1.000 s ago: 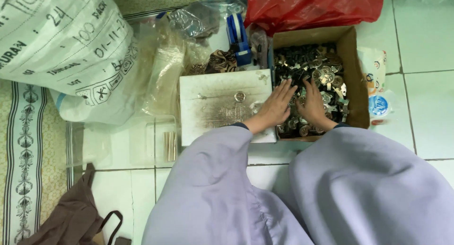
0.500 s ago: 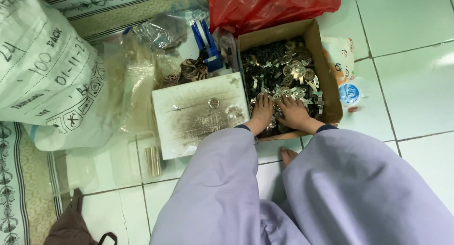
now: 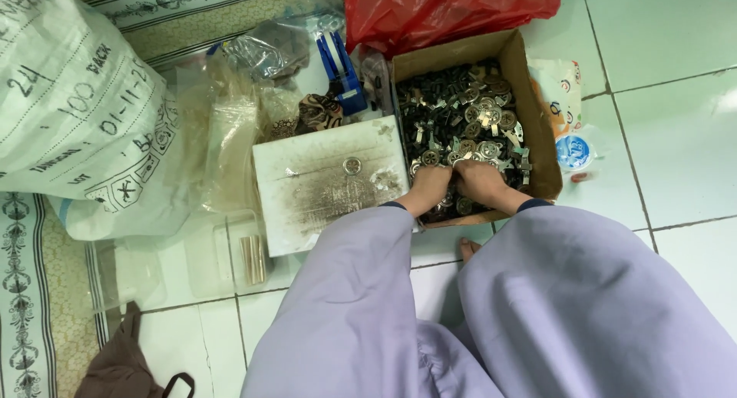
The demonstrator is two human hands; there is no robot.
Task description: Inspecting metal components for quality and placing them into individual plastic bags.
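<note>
At the near edge of the cardboard box [image 3: 530,106], left hand [image 3: 427,189] and right hand [image 3: 480,181] dig into metal parts [image 3: 461,114], fingertips buried, grips indiscernible.

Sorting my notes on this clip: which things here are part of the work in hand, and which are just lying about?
In hand:
left hand
right hand
cardboard box
small metal parts
white board

Lying about:
red plastic bag
white sack
blue object
clear plastic bags
brown cloth
</note>
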